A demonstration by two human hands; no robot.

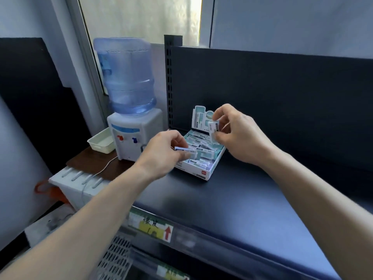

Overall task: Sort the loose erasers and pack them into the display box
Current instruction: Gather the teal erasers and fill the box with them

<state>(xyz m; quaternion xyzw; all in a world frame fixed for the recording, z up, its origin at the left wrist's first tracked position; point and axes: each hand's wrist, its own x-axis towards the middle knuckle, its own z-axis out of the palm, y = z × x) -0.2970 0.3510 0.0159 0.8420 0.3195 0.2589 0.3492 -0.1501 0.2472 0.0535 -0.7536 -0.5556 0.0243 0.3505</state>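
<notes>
- A price label (pixel 151 226) with a red arrow sits on the front edge of the dark shelf (pixel 232 199), nearest the camera
- Both bare forearms reach forward over the shelf towards the display box (pixel 198 173), which stands on the shelf near its left end
- The left hand (pixel 159 154) hovers at the box's left side, fingers curled round a white and teal eraser (pixel 182 150) held lengthwise just above the box's near-left corner
- Inside the box lie many packed erasers (pixel 199 147), some in rows and some lying crooked on top
- The right hand (pixel 240 136) is raised over the far right part of the box, thumb and fingertips pinching a second eraser (pixel 214 129) held upright
- The box's printed header flap (pixel 200 117) stands up behind that eraser, against the shelf's dark back panel (pixel 272 87)
- Left of the shelf, a white water dispenser (pixel 135 136) carries a blue bottle (pixel 127 77), with a pale tray (pixel 101 141) beside it
</notes>
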